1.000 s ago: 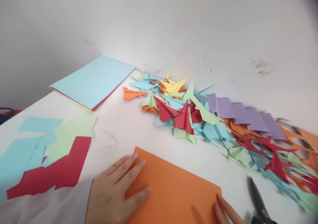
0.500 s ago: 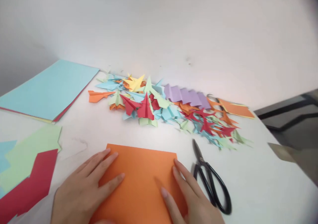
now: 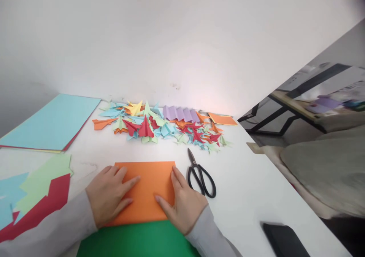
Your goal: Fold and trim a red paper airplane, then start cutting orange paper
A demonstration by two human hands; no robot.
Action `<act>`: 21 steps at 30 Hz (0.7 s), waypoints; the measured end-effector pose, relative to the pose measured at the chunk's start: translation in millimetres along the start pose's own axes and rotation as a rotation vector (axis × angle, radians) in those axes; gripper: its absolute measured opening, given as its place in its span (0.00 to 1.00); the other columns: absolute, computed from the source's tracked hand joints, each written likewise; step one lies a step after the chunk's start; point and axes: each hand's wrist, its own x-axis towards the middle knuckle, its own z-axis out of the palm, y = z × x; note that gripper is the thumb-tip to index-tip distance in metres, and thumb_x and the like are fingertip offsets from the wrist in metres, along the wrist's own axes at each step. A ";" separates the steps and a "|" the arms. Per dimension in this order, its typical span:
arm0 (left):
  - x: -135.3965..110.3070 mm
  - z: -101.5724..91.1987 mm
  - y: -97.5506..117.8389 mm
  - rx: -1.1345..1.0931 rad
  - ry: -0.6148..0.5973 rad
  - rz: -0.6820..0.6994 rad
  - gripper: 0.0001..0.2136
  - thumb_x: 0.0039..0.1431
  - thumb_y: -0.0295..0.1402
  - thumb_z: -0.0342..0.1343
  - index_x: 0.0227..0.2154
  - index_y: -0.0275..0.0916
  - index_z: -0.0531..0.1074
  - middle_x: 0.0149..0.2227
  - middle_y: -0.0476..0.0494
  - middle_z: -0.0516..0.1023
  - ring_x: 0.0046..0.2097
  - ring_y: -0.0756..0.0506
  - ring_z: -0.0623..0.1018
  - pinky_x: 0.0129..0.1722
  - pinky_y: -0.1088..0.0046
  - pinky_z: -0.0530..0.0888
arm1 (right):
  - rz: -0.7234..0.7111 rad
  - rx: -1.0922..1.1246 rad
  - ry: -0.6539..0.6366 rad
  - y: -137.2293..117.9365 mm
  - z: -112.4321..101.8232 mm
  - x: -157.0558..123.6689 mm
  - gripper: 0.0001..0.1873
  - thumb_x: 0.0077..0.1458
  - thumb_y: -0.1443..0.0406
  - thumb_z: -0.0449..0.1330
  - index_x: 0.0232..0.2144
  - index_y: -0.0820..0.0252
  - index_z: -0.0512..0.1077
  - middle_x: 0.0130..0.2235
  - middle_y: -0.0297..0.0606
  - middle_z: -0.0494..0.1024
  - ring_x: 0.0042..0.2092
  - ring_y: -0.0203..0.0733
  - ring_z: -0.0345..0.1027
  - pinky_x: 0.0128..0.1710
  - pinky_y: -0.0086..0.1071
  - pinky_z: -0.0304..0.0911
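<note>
A sheet of orange paper [image 3: 149, 188] lies flat in front of me, its near edge over a green sheet [image 3: 137, 240]. My left hand [image 3: 110, 194] rests on its left side, forefinger and thumb stretched out and the other fingers bent at the edge. Along the right edge lies my right hand [image 3: 182, 200], fingers extended and thumb apart on the paper. Black-handled scissors [image 3: 200, 173] lie just right of that hand, blades pointing away. Neither hand grips the sheet; both press on it from above.
Folded paper planes and stars [image 3: 145, 127] are heaped along the wall, beside a purple pleated strip [image 3: 181, 114] and orange cards [image 3: 222, 119]. Blue sheets [image 3: 54, 122] are stacked at left, near red offcuts [image 3: 59, 190]. A black phone-like object [image 3: 285, 240] lies front right.
My view has pulled back and swung to the right, bringing the green sheet and black object into sight. Both hands stay on the orange paper; my left fingers have bent more.
</note>
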 end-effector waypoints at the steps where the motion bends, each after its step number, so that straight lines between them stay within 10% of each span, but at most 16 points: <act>1: 3.0 -2.7 3.3 0.018 -0.027 -0.013 0.21 0.53 0.44 0.50 0.50 0.49 0.68 0.38 0.38 0.72 0.36 0.40 0.70 0.37 0.60 0.65 | 0.010 -0.006 -0.026 -1.3 -1.7 0.3 0.38 0.51 0.46 0.49 0.56 0.68 0.61 0.60 0.50 0.58 0.37 0.48 0.75 0.31 0.36 0.69; 12: 18.3 -1.8 43.4 0.039 -0.097 -0.282 0.31 0.53 0.54 0.41 0.58 0.46 0.57 0.47 0.28 0.68 0.38 0.34 0.71 0.38 0.56 0.60 | 0.022 -0.123 -0.111 -19.2 -18.5 -3.4 0.41 0.52 0.46 0.45 0.58 0.70 0.56 0.62 0.55 0.52 0.39 0.50 0.73 0.33 0.39 0.66; 21: 13.0 11.9 45.2 0.039 -0.034 -0.251 0.31 0.54 0.52 0.39 0.59 0.44 0.54 0.60 0.28 0.57 0.43 0.30 0.70 0.43 0.51 0.56 | 0.034 -0.142 -0.099 -21.8 -31.2 7.0 0.38 0.56 0.46 0.39 0.52 0.69 0.65 0.56 0.55 0.64 0.41 0.53 0.71 0.39 0.43 0.62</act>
